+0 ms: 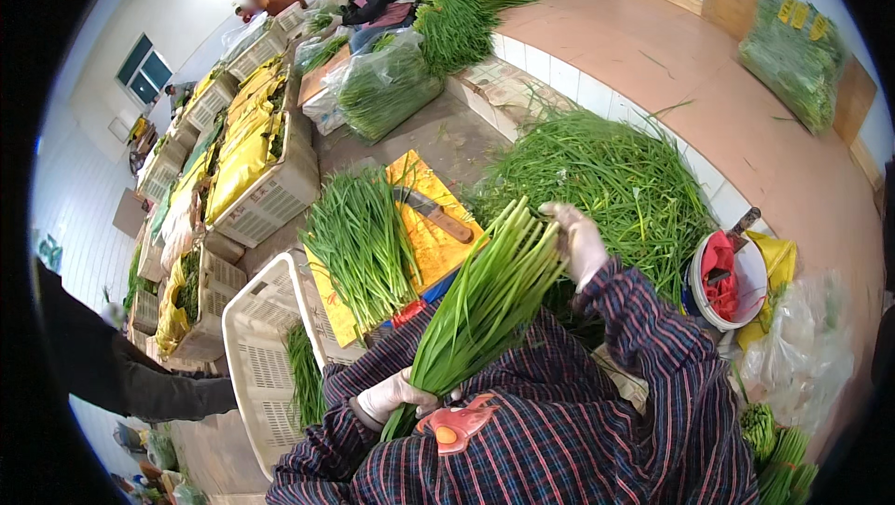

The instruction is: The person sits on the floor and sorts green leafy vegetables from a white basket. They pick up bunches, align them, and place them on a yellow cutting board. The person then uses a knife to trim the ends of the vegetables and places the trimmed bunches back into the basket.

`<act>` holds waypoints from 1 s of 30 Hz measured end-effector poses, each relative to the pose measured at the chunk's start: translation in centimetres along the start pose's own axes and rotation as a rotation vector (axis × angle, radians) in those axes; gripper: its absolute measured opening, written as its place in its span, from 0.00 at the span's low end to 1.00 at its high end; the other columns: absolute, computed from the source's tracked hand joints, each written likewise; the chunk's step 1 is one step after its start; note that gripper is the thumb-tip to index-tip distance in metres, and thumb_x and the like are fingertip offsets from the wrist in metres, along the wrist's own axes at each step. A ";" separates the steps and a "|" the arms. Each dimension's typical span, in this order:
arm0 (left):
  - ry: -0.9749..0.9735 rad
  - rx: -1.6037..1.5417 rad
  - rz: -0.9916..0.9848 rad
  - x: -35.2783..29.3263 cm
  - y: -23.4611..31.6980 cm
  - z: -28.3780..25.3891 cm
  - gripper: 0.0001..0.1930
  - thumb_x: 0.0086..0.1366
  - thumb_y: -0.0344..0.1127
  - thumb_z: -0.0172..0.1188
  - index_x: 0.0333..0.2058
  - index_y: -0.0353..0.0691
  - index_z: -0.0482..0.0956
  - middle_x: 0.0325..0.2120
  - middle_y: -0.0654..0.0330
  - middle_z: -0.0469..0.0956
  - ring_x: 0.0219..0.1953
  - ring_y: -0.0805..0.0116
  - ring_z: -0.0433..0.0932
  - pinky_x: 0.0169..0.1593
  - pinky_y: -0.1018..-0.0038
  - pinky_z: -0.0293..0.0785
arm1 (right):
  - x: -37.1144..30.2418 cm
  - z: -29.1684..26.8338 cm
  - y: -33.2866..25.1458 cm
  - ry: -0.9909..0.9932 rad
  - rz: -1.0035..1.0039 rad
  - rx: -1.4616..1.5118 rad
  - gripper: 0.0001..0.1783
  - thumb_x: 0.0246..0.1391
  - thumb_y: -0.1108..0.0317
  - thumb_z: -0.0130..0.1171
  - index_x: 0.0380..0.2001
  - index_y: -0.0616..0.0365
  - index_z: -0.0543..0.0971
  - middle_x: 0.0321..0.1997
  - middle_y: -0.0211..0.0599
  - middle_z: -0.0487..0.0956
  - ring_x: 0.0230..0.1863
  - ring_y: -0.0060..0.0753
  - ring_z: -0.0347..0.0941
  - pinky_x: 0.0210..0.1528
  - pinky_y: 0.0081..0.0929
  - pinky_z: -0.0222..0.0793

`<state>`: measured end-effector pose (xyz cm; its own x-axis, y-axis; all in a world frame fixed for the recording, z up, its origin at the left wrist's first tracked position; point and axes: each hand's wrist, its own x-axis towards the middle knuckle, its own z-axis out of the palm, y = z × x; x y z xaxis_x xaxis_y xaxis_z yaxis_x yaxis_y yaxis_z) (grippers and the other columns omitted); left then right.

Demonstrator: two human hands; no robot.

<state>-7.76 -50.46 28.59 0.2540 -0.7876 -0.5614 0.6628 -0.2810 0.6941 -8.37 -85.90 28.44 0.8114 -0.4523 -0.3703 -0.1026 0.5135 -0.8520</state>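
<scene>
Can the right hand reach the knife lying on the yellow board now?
Probably not at once. The right hand grips the top of the green bunch, which lies between it and the knife. The knife itself lies uncovered on the yellow board.

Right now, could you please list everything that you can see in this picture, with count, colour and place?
bunch of green stalks: one, green, held in both hands at the centre
loose stalks: one pile, green, on the yellow board
yellow board: one, yellow, ahead of the hands
knife: one, wooden handle, lying on the board
big heap of stalks: one, green, to the right by the tiled ledge
white bucket: one, white with red cloth inside, far right
white crate: one, white, lower left
red tool: one, red, on the lap
left hand: white glove, gripping the bunch's lower end
right hand: white glove, at the bunch's top
</scene>
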 end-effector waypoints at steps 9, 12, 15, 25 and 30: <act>-0.103 -0.032 -0.037 1.5 -1.8 -1.6 0.26 0.47 0.30 0.67 0.46 0.35 0.71 0.38 0.58 0.75 0.41 0.67 0.73 0.49 0.71 0.69 | 2.4 -6.1 -0.8 -0.410 -0.223 -0.520 0.28 0.51 0.43 0.56 0.46 0.53 0.75 0.37 0.38 0.79 0.47 0.29 0.71 0.53 0.32 0.62; -0.125 -0.110 -0.024 1.6 -1.5 -1.0 0.28 0.46 0.32 0.67 0.47 0.34 0.69 0.38 0.57 0.74 0.41 0.66 0.73 0.48 0.71 0.69 | 2.6 -5.3 -0.8 -0.597 -0.040 -0.808 0.22 0.54 0.50 0.55 0.45 0.54 0.76 0.42 0.34 0.78 0.46 0.29 0.72 0.56 0.31 0.61; -0.140 -0.056 -0.030 1.6 -0.9 -0.6 0.29 0.46 0.33 0.67 0.48 0.34 0.68 0.38 0.56 0.74 0.41 0.66 0.73 0.47 0.72 0.69 | 7.1 -10.3 1.4 -0.043 -0.080 -0.180 0.16 0.60 0.56 0.48 0.45 0.53 0.74 0.40 0.30 0.78 0.46 0.28 0.72 0.53 0.33 0.63; -0.008 0.165 0.066 1.5 0.3 0.7 0.15 0.51 0.23 0.62 0.40 0.34 0.76 0.35 0.60 0.77 0.38 0.72 0.74 0.43 0.75 0.71 | 4.6 -6.6 4.4 -0.551 -0.271 -0.518 0.09 0.50 0.69 0.54 0.34 0.59 0.79 0.37 0.34 0.78 0.42 0.31 0.72 0.48 0.26 0.65; -0.064 -0.016 0.029 0.0 1.0 1.3 0.18 0.53 0.29 0.61 0.45 0.37 0.72 0.38 0.60 0.74 0.21 0.80 0.66 0.25 0.85 0.64 | 5.5 -11.2 -1.3 -0.185 -0.061 0.000 0.15 0.61 0.54 0.43 0.29 0.52 0.70 0.44 0.42 0.77 0.50 0.38 0.70 0.56 0.42 0.61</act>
<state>-8.01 -51.47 29.80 0.2283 -0.8287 -0.5110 0.6669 -0.2493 0.7022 -10.21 -97.20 23.40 0.9081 -0.3404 -0.2438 -0.0504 0.4892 -0.8707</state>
